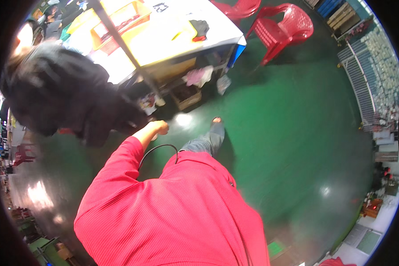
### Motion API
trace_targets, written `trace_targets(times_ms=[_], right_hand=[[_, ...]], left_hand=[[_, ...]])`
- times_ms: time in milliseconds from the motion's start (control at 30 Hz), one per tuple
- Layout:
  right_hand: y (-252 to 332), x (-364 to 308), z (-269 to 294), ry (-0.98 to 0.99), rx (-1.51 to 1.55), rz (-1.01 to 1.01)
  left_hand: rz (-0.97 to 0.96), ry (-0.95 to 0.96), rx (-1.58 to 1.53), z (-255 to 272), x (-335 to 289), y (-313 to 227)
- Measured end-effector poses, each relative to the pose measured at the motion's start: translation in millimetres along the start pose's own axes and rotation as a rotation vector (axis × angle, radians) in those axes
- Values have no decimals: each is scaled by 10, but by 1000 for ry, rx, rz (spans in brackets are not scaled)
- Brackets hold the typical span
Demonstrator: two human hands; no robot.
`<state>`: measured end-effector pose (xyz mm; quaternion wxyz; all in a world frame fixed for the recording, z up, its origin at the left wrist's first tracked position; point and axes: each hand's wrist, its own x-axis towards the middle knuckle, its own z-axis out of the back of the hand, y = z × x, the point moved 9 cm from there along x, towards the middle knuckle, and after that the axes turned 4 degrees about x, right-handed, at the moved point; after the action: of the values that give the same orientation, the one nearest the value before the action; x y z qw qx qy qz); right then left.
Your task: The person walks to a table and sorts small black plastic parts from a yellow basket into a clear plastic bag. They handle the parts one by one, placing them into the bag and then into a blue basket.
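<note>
At the far left on my feed, well apart from the fingers, I have a dark red plastic seat [24,154]. Nearer to the fingers, on their left, I see a co-worker in black clothes [60,84], blurred and bent over. Up and to the left of the fingers, an orange basket [103,41] sits on the bright table [226,27], with a slim grey post [115,35] slanting down in front of it toward the fingers.

The left hand [163,127] reaches out from the red sleeve [119,162]. Its fingers look curled in, but they are too small for me to tell whether they are closed on anything. The black cable [167,145] arches just below them, beside the sleeve. I have the right hand out of my view, so I cannot tell how its fingers stand.

Beyond the fingers and a little right, an open box [188,105] rests under the table, with a pink and white cloth [198,76] above it. Right of the fingers I see a leg in jeans [208,141], and farther up a clear plastic bag [224,83]. Well off to the upper right stands a red plastic armchair [288,29]; at the far right, a barred metal rack [357,80].
</note>
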<state>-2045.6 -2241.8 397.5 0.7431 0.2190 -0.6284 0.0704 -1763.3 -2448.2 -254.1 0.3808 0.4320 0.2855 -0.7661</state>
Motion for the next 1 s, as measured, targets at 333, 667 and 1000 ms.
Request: trace_targets(times_ms=[333,667,1000], right_hand=[[-1176,393,3003,-162,245,69],[-3738,-5103,5745,1200,-547,-2158],[-6106,-4515,6920,939,-678,-1796]], left_hand=[[-273,-593,-161,4178,541,-1305],[-228,-834,-264,5408,441,-1686],[416,-888,-714,5119,-436,-933]])
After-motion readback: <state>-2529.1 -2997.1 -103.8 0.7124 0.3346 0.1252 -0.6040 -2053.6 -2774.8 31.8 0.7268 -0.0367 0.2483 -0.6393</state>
